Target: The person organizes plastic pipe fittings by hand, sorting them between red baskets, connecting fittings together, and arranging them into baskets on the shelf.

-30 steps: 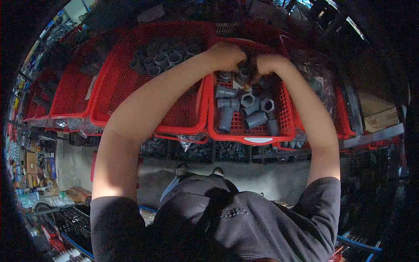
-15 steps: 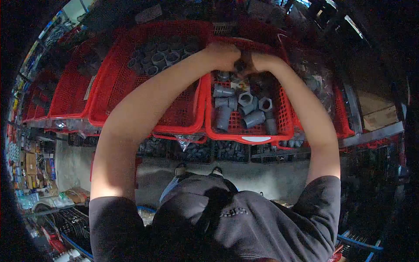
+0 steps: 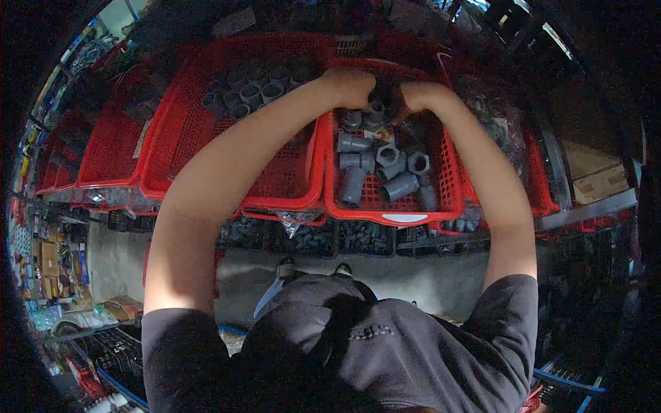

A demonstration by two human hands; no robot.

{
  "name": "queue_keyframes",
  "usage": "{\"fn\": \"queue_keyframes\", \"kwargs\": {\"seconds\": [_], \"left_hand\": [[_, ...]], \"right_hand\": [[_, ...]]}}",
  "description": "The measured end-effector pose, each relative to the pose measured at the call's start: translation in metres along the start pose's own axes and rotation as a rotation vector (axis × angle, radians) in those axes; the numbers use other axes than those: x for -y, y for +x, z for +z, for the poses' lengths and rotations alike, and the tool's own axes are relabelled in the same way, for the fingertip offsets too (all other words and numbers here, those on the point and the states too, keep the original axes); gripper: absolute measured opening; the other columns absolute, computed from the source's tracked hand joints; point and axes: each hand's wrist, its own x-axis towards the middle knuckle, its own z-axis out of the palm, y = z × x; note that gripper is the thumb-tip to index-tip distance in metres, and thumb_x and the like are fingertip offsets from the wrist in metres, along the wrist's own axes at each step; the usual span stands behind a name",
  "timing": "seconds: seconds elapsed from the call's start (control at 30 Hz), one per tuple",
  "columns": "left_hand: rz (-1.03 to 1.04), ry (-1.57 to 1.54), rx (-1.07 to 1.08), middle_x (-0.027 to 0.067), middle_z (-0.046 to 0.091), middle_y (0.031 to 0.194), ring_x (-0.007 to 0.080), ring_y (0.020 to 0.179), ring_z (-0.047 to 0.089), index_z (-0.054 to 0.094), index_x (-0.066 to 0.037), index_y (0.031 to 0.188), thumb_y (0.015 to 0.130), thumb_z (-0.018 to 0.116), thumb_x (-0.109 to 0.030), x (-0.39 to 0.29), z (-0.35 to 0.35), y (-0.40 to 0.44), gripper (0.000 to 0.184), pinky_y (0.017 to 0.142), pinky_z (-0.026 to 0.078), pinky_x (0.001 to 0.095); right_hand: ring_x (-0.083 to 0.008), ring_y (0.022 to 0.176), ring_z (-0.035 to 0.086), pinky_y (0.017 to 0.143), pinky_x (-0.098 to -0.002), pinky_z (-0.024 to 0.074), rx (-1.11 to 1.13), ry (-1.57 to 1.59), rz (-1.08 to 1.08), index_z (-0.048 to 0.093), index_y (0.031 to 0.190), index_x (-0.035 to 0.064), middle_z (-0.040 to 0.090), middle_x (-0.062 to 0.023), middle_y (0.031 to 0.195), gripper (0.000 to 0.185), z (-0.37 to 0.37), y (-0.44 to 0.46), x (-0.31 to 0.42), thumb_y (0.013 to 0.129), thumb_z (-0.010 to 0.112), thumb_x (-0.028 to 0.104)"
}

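Note:
Both my hands are over the far end of a red basket (image 3: 392, 219) that holds several grey pipe fittings (image 3: 401, 186). My left hand (image 3: 352, 89) is at the basket's far left, its fingers in shadow. Facing it across a small gap, my right hand (image 3: 418, 98) is on the right side, its fingertips dark and blurred. A grey fitting (image 3: 376, 109) shows between and just below the hands. Whether either hand grips anything is too dark to tell. Hexagonal-ended fittings (image 3: 418, 163) lie nearer the basket's front.
Left of this basket stands a larger red basket (image 3: 234, 196) with several grey fittings (image 3: 251, 93) at its back. More red baskets line both sides. A metal rail (image 3: 592, 210) and a cardboard box (image 3: 600, 184) are at the right. Bins of dark parts sit below.
My hands came together over the basket half a second ago and are now apart again, with a grey fitting visible between them. The fittings near the front look the same.

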Motion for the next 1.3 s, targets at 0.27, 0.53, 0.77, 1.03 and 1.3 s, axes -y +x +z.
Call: {"fn": "queue_keyframes", "kwargs": {"seconds": [0.27, 0.53, 0.77, 1.03, 1.3], "left_hand": [[-0.019, 0.109, -0.051, 0.0152, 0.057, 0.090, 0.0296, 0.084, 0.054, 0.057, -0.003, 0.091, 0.066, 0.058, -0.030, -0.001, 0.007, 0.001, 0.037, 0.071, 0.044, 0.0395], [0.012, -0.254, -0.030, 0.0125, 0.059, 0.071, 0.0243, 0.069, 0.056, 0.059, -0.002, 0.081, 0.068, 0.057, -0.032, 0.012, 0.015, 0.011, 0.033, 0.064, 0.043, 0.0379], [0.006, -0.349, 0.066, 0.0118, 0.058, 0.062, 0.0239, 0.062, 0.056, 0.060, -0.001, 0.071, 0.069, 0.055, -0.030, 0.013, 0.008, 0.012, 0.030, 0.061, 0.043, 0.0376], [0.110, -0.271, -0.035, 0.0100, 0.056, 0.060, 0.0198, 0.053, 0.051, 0.059, -0.002, 0.072, 0.065, 0.060, -0.029, 0.012, 0.009, 0.010, 0.028, 0.052, 0.042, 0.0345], [0.384, -0.255, 0.079, 0.0111, 0.059, 0.066, 0.0211, 0.058, 0.054, 0.059, -0.001, 0.077, 0.067, 0.059, -0.029, -0.011, 0.016, 0.004, 0.030, 0.055, 0.042, 0.0341]], "right_hand": [[-0.0259, 0.069, 0.056, 0.061, -0.0365, 0.0441, 0.378, 0.832, -0.442, 0.060, 0.084, 0.0057, 0.059, -0.0140, 0.080, 0.036, 0.005, 0.004, -0.046, 0.054, 0.067, 0.025], [-0.0231, 0.062, 0.055, 0.054, -0.0361, 0.0423, 0.135, -0.289, 0.366, 0.059, 0.080, 0.0023, 0.059, -0.0146, 0.074, 0.032, 0.001, -0.004, -0.003, 0.055, 0.065, 0.021], [-0.0216, 0.071, 0.054, 0.062, -0.0350, 0.0414, -0.091, -0.017, 0.129, 0.055, 0.085, 0.0008, 0.058, -0.0167, 0.082, 0.038, -0.025, -0.023, 0.035, 0.055, 0.066, 0.020], [-0.0228, 0.070, 0.052, 0.064, -0.0347, 0.0410, -0.070, -0.107, 0.078, 0.054, 0.086, 0.0012, 0.058, -0.0131, 0.083, 0.043, 0.001, 0.004, 0.003, 0.053, 0.068, 0.024], [-0.0187, 0.065, 0.053, 0.058, -0.0321, 0.0416, -0.147, 0.025, 0.095, 0.057, 0.081, 0.0006, 0.059, -0.0126, 0.074, 0.040, -0.015, -0.015, 0.024, 0.051, 0.069, 0.025]]}}
